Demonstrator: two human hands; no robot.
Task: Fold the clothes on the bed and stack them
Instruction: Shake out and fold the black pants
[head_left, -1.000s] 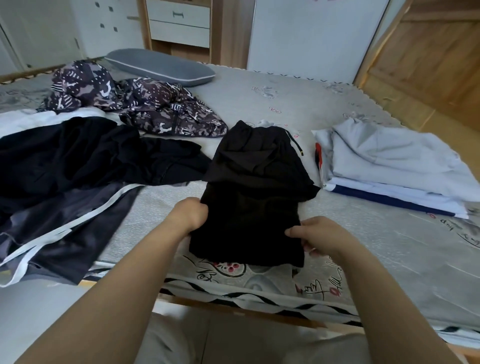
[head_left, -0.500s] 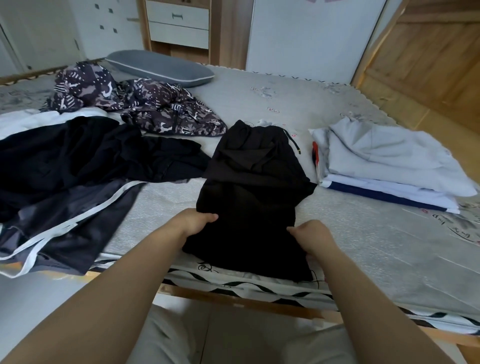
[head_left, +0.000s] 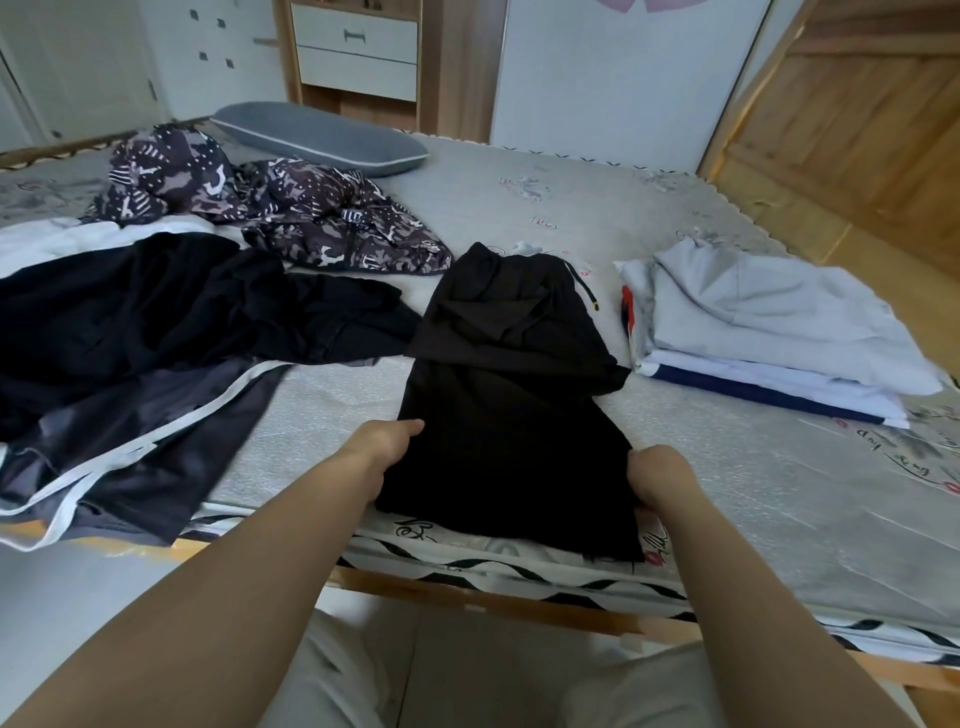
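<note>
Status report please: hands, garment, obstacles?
Left hand and right hand grip black garment at near edges. Garment half folded. Folded stack right, path unobstructed.

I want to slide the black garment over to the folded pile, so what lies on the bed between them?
In the head view, only bare mattress cover lies between the black garment and the folded pile, apart from the garment's drawstring.

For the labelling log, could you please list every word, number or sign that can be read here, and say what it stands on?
No text can be read with certainty.
Bed cover, right edge: dark script, upside down and cut off, perhaps "Day"; not sure.
Bed cover, near edge beside the black garment: cursive scrawls, unreadable.
Bed cover, far part: small red and grey marks, too small.
Clothes and drawers: no lettering seen.
</note>
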